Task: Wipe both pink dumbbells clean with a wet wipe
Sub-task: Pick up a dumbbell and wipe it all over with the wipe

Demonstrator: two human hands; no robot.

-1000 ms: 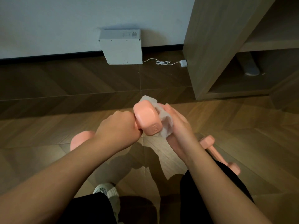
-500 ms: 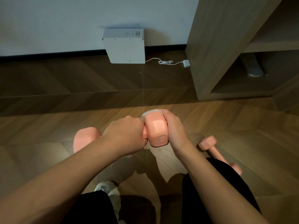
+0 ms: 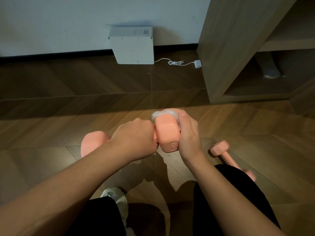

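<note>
I hold a pink dumbbell [image 3: 167, 133] level above the wooden floor. My left hand [image 3: 134, 138] grips its handle, which the fist hides; the dumbbell's left head [image 3: 92, 142] shows beyond my wrist. My right hand [image 3: 188, 133] wraps around the right head and presses a white wet wipe [image 3: 162, 114] against its far and right side. Only the wipe's top edge shows above the head. A second pink dumbbell [image 3: 226, 154] lies on the floor to the right, partly behind my right knee.
A white box [image 3: 133, 46] stands against the wall, with a white cable and plug [image 3: 197, 63] beside it. A wooden shelf unit [image 3: 226, 48] rises at the right. My knees in black trousers and a white shoe [image 3: 115, 196] fill the bottom.
My right hand has moved from the side of the dumbbell head to cover it, carrying the wipe over the top. The dumbbell has turned a little in my left hand.
</note>
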